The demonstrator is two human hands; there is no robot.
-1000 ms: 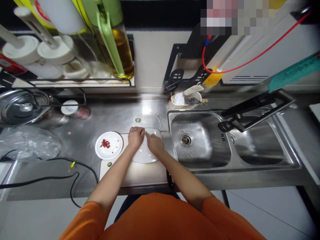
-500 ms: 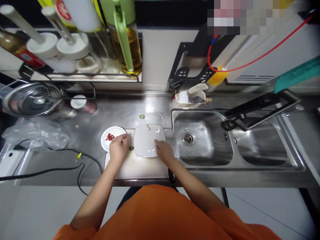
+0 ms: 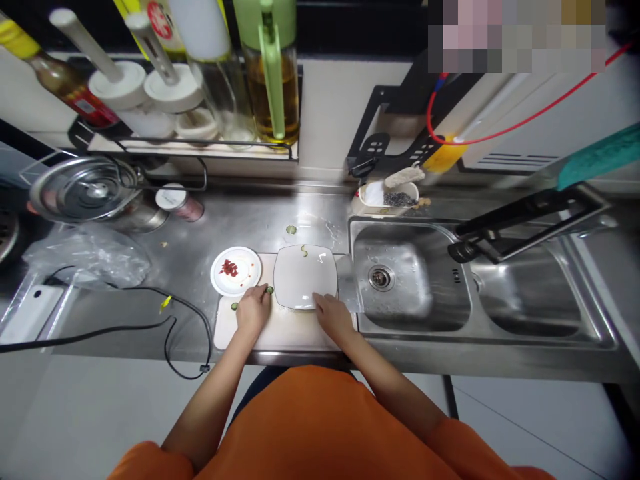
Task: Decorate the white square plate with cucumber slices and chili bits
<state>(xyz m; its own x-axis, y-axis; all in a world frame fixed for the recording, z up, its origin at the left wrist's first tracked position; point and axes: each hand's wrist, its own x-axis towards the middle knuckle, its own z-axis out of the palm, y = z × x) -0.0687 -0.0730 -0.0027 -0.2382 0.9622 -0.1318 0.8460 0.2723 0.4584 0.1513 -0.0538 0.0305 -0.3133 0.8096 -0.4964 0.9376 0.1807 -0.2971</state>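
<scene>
A white square plate lies on a pale cutting board, with one green slice near its far edge. My left hand rests on the board left of the plate, fingertips pinched at a small green slice. Another green slice lies just left of that hand. My right hand touches the plate's near right edge, fingers curled. A small round white plate with red chopped bits sits to the left.
A steel double sink with a black tap lies to the right. A pot lid, plastic bag, black cable and small jar are on the left counter. Oil bottles stand on a back rack. A loose green slice lies behind the plate.
Both hands have drawn back from the far edge of the square plate. The left hand went to the board left of it, the right to its near edge. The view shifted.
</scene>
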